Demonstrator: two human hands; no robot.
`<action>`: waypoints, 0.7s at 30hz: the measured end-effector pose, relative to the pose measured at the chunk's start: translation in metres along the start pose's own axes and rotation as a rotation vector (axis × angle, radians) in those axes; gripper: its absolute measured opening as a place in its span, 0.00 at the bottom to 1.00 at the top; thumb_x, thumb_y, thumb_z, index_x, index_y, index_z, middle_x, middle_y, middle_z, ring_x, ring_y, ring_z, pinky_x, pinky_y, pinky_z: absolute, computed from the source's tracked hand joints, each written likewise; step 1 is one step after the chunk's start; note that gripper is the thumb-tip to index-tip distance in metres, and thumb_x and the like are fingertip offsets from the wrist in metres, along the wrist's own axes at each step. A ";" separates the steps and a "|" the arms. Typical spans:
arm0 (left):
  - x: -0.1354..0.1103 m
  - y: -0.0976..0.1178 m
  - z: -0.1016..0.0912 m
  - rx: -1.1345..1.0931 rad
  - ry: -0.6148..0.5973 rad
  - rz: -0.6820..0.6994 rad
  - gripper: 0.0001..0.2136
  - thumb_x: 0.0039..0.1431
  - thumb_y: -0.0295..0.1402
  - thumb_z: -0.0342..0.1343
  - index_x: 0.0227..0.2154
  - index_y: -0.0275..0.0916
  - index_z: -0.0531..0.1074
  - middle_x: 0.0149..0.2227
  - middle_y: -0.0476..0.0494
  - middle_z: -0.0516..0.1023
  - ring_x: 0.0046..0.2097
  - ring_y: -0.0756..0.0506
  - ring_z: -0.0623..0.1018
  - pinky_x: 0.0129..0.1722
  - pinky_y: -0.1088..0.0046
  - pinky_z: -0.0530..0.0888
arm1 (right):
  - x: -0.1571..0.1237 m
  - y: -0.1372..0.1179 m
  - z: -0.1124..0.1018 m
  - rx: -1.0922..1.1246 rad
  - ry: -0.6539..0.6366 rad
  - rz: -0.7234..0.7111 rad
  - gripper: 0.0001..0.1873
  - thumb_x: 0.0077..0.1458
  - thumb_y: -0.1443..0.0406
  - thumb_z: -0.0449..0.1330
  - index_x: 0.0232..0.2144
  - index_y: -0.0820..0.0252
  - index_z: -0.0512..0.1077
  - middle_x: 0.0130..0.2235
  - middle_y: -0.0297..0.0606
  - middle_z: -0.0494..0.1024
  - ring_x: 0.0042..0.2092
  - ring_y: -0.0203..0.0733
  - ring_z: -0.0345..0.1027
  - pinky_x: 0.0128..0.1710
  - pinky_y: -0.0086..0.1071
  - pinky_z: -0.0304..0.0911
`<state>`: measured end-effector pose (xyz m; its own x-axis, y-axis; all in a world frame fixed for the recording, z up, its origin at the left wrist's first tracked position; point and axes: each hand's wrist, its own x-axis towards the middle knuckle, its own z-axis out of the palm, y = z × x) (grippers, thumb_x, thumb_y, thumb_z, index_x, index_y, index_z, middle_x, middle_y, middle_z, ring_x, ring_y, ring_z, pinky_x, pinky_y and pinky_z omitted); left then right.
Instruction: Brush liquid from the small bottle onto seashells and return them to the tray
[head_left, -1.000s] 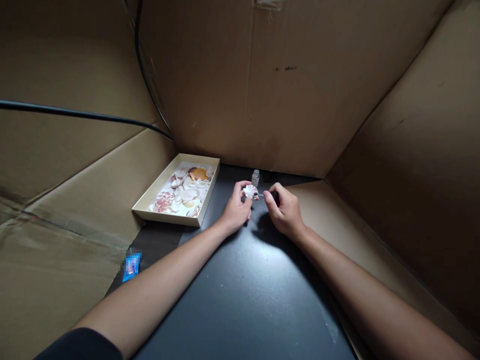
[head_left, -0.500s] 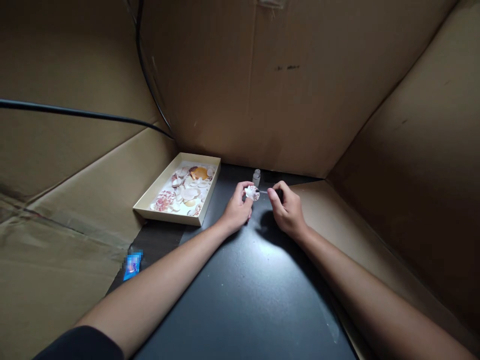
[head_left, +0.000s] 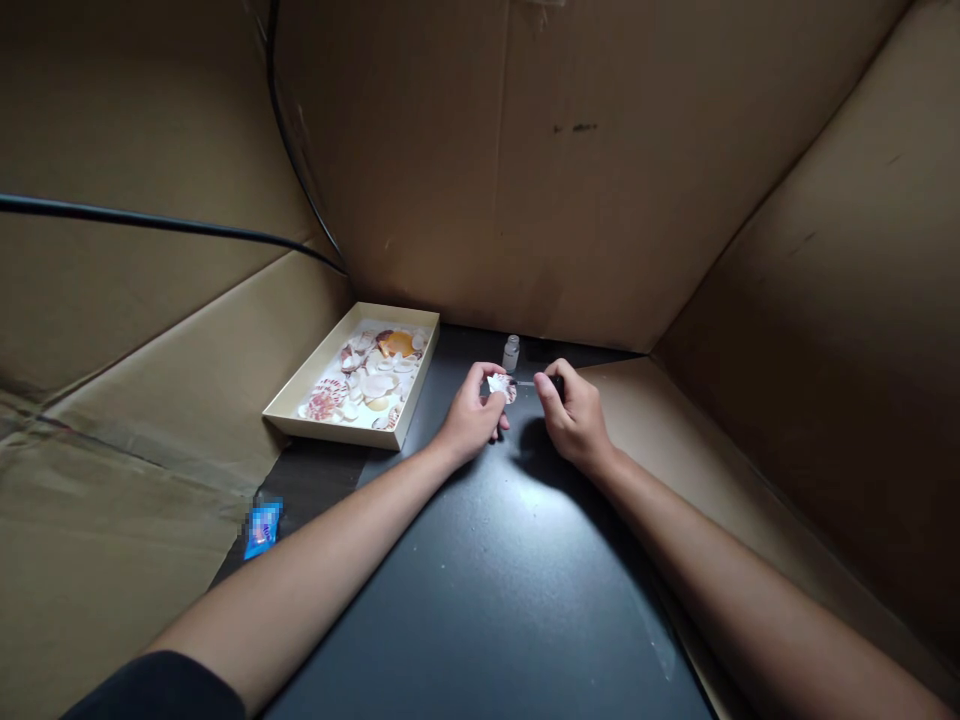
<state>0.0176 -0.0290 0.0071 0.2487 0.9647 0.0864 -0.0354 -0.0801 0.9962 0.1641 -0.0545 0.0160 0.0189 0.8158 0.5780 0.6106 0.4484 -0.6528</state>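
Note:
Between the thumb and fingers of my left hand [head_left: 474, 415] is a white seashell [head_left: 502, 388] with reddish-brown markings, held above the dark table [head_left: 480, 590]. My right hand [head_left: 576, 415] grips the dark handle of a small brush [head_left: 526, 383], its thin pale stem pointing left. The brush's dark tip is at the shell's face; whether it touches cannot be made out. Just behind the shell stands a small clear glass bottle [head_left: 511, 354], upright and with no cap on it.
A shallow cream box [head_left: 330, 432] with several shells stands at the back left. A blue packet [head_left: 262, 530] lies at the left table edge. Cardboard walls [head_left: 570, 230] surround the table, and a black cable [head_left: 150, 217] crosses the left side.
The shell has turned slightly in my left hand, and the brush tip lies a little farther left over it. My right hand stays nearly in place.

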 end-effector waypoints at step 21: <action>-0.001 -0.004 -0.002 0.050 0.030 0.104 0.14 0.51 0.28 0.51 0.41 0.40 0.57 0.31 0.54 0.68 0.23 0.59 0.64 0.24 0.83 0.62 | 0.003 0.005 0.000 -0.003 -0.032 0.076 0.17 0.61 0.54 0.52 0.25 0.57 0.61 0.21 0.28 0.60 0.25 0.33 0.53 0.27 0.28 0.50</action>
<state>0.0160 -0.0290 0.0029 0.2171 0.9576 0.1892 -0.0114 -0.1914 0.9815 0.1673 -0.0501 0.0143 0.0404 0.8587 0.5109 0.6104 0.3836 -0.6930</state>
